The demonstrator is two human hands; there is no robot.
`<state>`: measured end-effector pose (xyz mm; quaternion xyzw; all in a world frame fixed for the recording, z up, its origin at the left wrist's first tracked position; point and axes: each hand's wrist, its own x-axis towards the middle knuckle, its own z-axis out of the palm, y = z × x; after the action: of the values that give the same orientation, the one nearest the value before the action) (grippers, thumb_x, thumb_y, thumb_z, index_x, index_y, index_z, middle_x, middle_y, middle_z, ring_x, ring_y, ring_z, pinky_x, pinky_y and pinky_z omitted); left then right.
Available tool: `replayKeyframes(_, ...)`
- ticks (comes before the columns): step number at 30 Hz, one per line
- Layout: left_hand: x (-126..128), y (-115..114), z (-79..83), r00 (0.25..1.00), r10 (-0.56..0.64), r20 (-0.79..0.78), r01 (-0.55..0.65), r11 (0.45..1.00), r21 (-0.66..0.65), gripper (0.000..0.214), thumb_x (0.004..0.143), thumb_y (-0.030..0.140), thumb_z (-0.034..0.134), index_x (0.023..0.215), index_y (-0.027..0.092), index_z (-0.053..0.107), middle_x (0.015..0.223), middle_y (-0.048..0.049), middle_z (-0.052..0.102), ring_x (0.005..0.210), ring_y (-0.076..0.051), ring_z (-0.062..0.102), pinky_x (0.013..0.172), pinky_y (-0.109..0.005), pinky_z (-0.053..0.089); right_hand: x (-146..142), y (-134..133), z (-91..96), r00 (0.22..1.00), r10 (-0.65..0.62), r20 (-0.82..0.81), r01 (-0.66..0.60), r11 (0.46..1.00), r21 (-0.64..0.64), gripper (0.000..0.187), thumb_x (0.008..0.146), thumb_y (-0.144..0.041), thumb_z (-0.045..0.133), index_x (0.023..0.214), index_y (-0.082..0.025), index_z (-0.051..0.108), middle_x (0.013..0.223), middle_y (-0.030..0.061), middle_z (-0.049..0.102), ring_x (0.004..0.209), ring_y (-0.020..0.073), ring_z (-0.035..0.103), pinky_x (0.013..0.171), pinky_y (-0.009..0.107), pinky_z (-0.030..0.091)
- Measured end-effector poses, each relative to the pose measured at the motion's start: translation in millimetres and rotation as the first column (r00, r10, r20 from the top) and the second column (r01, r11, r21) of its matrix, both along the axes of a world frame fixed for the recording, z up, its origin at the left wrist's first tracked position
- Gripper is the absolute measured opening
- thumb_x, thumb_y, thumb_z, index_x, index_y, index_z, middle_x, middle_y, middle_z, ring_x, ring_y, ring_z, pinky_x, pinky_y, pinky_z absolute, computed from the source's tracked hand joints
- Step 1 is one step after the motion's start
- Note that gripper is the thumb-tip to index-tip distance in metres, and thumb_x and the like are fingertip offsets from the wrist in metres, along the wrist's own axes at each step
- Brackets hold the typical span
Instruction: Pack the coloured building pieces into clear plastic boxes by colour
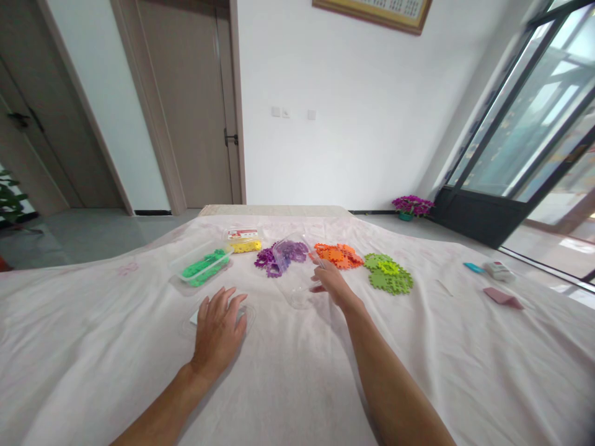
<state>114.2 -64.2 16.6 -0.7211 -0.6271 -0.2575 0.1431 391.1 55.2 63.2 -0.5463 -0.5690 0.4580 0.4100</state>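
Note:
My left hand point(218, 325) lies flat, fingers spread, on a clear plastic lid point(246, 317) on the pale cloth. My right hand point(331, 280) reaches forward and grips the edge of a clear plastic box point(297, 272) that is tipped over the purple pieces point(274, 256). Just beyond that hand lie the orange pieces point(339, 255). To their right is a pile of light green pieces point(389, 274). A clear tray with bright green pieces point(204, 265) sits at the left. A box of yellow pieces point(245, 243) is behind it.
The table point(93, 347) is covered with a wrinkled pale pink cloth. At the right lie a teal object point(474, 267), a small white box point(498, 271) and a pink card point(502, 297). A door, a glass sliding door and a pot of purple flowers point(411, 205) stand beyond.

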Motion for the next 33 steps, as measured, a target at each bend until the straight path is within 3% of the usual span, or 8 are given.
replayKeyframes(4, -13.4, 7.1, 0.6, 0.977, 0.207, -0.04, -0.211, 0.967, -0.144, 0.037, 0.091, 0.026, 0.048, 0.126, 0.021, 0.061, 0.14, -0.0132, 0.056, 0.136, -0.03, 0.042, 0.112, -0.053, 0.026, 11.9, 40.3, 2.7, 0.983, -0.185, 0.008, 0.183, 0.976, 0.121, 0.048, 0.077, -0.024, 0.049, 0.124, -0.018, 0.049, 0.121, 0.0134, 0.054, 0.099, 0.024, 0.059, 0.069, 0.035, 0.06)
replayKeyframes(6, -18.6, 10.0, 0.8, 0.959, 0.275, -0.062, -0.282, 0.939, -0.195, 0.04, 0.092, 0.029, 0.046, 0.129, 0.022, 0.059, 0.144, -0.0133, 0.053, 0.139, -0.031, 0.038, 0.112, -0.054, 0.024, 13.8, 64.8, 6.2, 0.928, -0.347, 0.137, 0.313, 0.924, 0.219, 0.052, 0.081, -0.019, 0.042, 0.133, -0.014, 0.043, 0.122, 0.0162, 0.054, 0.103, 0.0254, 0.059, 0.079, 0.037, 0.057)
replayKeyframes(8, -21.9, 12.7, 0.4, 0.952, 0.297, -0.077, -0.307, 0.918, -0.25, 0.042, 0.094, 0.032, 0.044, 0.132, 0.022, 0.057, 0.146, -0.0133, 0.051, 0.139, -0.03, 0.038, 0.112, -0.053, 0.024, 13.4, 88.0, 9.6, 0.835, -0.463, 0.296, 0.346, 0.861, 0.373, 0.058, 0.081, -0.011, 0.04, 0.139, -0.01, 0.039, 0.127, 0.0192, 0.052, 0.114, 0.0268, 0.054, 0.095, 0.04, 0.05)
replayKeyframes(10, -23.7, 15.2, -0.8, 0.953, 0.293, -0.081, -0.303, 0.905, -0.299, 0.043, 0.095, 0.034, 0.042, 0.134, 0.023, 0.056, 0.147, -0.0134, 0.05, 0.138, -0.03, 0.04, 0.111, -0.051, 0.025, 11.1, 107.5, 11.7, 0.745, -0.505, 0.435, 0.274, 0.827, 0.491, 0.062, 0.081, -0.006, 0.039, 0.142, -0.009, 0.037, 0.131, 0.0205, 0.048, 0.119, 0.0281, 0.049, 0.101, 0.042, 0.044)
replayKeyframes(13, -24.5, 17.9, -3.0, 0.956, 0.282, -0.081, -0.293, 0.904, -0.31, 0.043, 0.096, 0.035, 0.04, 0.134, 0.023, 0.056, 0.146, -0.0132, 0.051, 0.137, -0.029, 0.042, 0.11, -0.049, 0.027, 4.2, 129.7, 10.6, 0.625, -0.501, 0.598, 0.1, 0.812, 0.576, 0.064, 0.083, -0.002, 0.037, 0.147, -0.013, 0.032, 0.132, 0.0197, 0.045, 0.12, 0.0296, 0.045, 0.098, 0.043, 0.044)
replayKeyframes(19, -25.5, 20.2, -6.4, 0.957, 0.274, -0.091, -0.289, 0.92, -0.265, 0.044, 0.096, 0.032, 0.039, 0.133, 0.021, 0.059, 0.144, -0.0131, 0.054, 0.136, -0.029, 0.044, 0.109, -0.048, 0.03, -18.4, 157.8, -5.6, 0.458, -0.429, 0.778, -0.149, 0.826, 0.543, 0.067, 0.087, 0.002, 0.033, 0.15, -0.018, 0.026, 0.129, 0.02, 0.046, 0.118, 0.0295, 0.043, 0.089, 0.04, 0.048)
replayKeyframes(26, -26.0, 18.9, -5.1, 0.96, 0.266, -0.085, -0.279, 0.928, -0.246, 0.043, 0.096, 0.032, 0.04, 0.132, 0.022, 0.06, 0.142, -0.0121, 0.056, 0.134, -0.027, 0.047, 0.109, -0.045, 0.032, -31.9, 165.7, -23.3, 0.446, -0.329, 0.832, -0.262, 0.842, 0.473, 0.07, 0.08, 0.007, 0.042, 0.144, -0.02, 0.034, 0.131, 0.0186, 0.046, 0.122, 0.0301, 0.041, 0.089, 0.04, 0.05)
replayKeyframes(33, -27.5, 21.6, -7.3, 0.961, 0.267, -0.072, -0.276, 0.93, -0.241, 0.041, 0.094, 0.032, 0.043, 0.13, 0.022, 0.061, 0.141, -0.0116, 0.057, 0.133, -0.028, 0.047, 0.107, -0.044, 0.033, -22.7, 146.0, -20.8, 0.45, -0.259, 0.855, -0.373, 0.815, 0.443, 0.075, 0.073, 0.012, 0.045, 0.139, -0.022, 0.041, 0.13, 0.0125, 0.048, 0.119, 0.0246, 0.044, 0.094, 0.034, 0.047)
